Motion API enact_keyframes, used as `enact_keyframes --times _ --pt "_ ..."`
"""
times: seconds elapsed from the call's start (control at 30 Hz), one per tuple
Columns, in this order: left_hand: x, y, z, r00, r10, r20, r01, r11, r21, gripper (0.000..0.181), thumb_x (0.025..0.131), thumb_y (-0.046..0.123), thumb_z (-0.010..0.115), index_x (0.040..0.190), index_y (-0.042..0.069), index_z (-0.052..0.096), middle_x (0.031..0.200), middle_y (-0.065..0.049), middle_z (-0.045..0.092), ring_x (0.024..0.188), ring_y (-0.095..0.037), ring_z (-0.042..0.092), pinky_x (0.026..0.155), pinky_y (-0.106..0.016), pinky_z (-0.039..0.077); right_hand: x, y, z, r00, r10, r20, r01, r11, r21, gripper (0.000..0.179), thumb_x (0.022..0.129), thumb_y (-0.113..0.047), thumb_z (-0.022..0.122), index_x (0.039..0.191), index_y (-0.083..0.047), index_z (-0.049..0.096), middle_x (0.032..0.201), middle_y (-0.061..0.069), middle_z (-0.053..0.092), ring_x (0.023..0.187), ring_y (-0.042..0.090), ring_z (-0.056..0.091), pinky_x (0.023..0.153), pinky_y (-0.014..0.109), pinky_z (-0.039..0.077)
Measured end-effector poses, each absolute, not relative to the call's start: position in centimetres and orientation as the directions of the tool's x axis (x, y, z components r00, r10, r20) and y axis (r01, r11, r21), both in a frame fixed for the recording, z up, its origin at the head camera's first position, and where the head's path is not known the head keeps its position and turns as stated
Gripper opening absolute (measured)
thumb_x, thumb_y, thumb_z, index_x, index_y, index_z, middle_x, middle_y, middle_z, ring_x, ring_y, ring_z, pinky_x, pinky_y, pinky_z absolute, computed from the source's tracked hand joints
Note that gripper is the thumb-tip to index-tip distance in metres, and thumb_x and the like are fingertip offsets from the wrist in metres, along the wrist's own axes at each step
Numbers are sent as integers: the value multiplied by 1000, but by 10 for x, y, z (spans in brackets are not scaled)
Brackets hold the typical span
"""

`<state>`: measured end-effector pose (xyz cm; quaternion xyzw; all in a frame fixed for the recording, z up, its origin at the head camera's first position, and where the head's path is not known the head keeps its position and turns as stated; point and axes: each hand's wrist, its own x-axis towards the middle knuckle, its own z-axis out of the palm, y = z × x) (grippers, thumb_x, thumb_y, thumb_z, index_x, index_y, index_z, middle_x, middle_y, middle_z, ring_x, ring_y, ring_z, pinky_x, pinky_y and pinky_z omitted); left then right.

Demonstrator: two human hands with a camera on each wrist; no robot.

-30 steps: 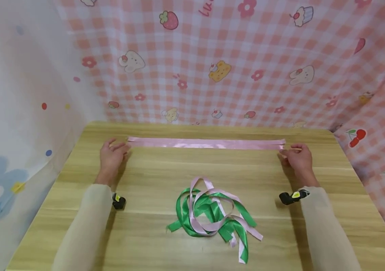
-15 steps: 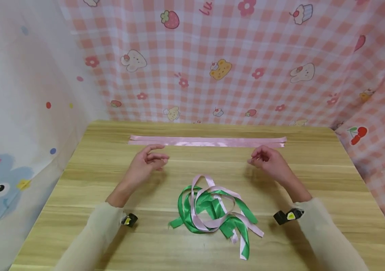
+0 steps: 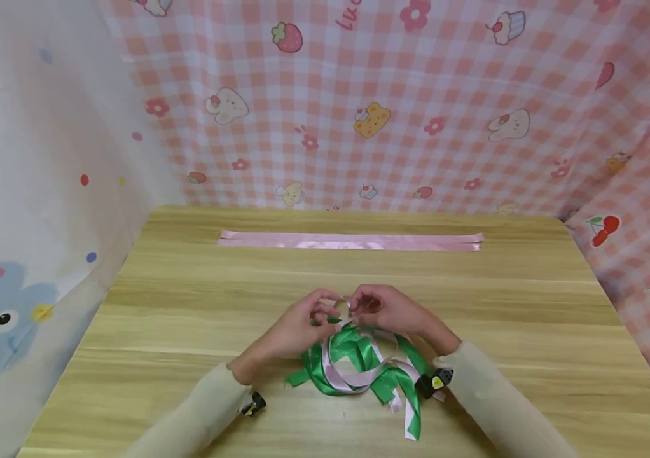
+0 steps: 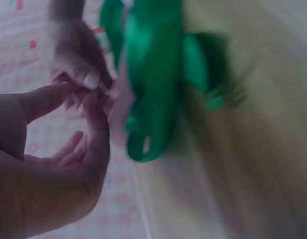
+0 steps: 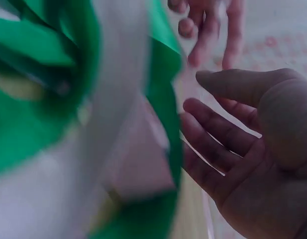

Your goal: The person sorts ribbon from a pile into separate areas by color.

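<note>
On the table lies a tangled pile of satin ribbons, with green ribbon [image 3: 315, 372] looped among pink ribbon [image 3: 353, 380]. At its far edge, my left hand [image 3: 296, 326] and right hand [image 3: 395, 313] meet beside a raised pink loop. In the left wrist view, the left hand [image 4: 53, 184] has its thumb and index fingertips close, with a small gap. The right hand [image 5: 262, 144] in the right wrist view has thumb and fingers apart, nothing visibly between them. Whether fingertips touch the loop is hard to tell. Two pink ribbons [image 3: 348, 242] lie straight, side by side, farther back.
The wooden table [image 3: 159, 312] reaches back to a pink checked cloth [image 3: 331, 83]. A white printed cloth [image 3: 44, 146] hangs at the left. Small black wrist cameras sit at both cuffs. Blur affects the ribbons in both wrist views.
Both hands have left the ends of the straight pink ribbons at the back. They have come inward and nearer, to the far edge of the ribbon pile. The straight ribbons stay put.
</note>
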<state>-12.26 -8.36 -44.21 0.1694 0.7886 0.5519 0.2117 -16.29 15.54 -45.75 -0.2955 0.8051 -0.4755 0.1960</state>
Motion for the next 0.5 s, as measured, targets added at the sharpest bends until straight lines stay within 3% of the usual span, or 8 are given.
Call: enact_keyframes --times 0.1,0.33,0.5 --pt "-120 -79 -451 -858 485 -171 41 396 917 49 92 6 69 136 10 49 119 -15 65 80 -15 56 65 -24 47 -162 145 -464 -735 -677 -36 -321 395 -861 18 90 -2 69 107 -5 64 101 11 66 90 18 58 80 30 51" --pt "-119 -74 -459 -877 455 -156 90 474 876 52 88 9 74 133 10 50 110 -10 68 89 -17 60 81 -32 50 -160 141 -470 -738 -674 -29 -313 380 -870 20 89 1 69 108 -4 64 101 12 66 85 19 56 75 28 50" --pt "-120 -73 -461 -887 429 -168 64 476 877 46 87 6 73 128 7 53 99 -8 69 85 -16 63 75 -30 52 -159 143 -471 -740 -672 -36 -301 378 -875 19 90 1 69 108 -5 64 102 11 67 83 18 54 73 26 48"
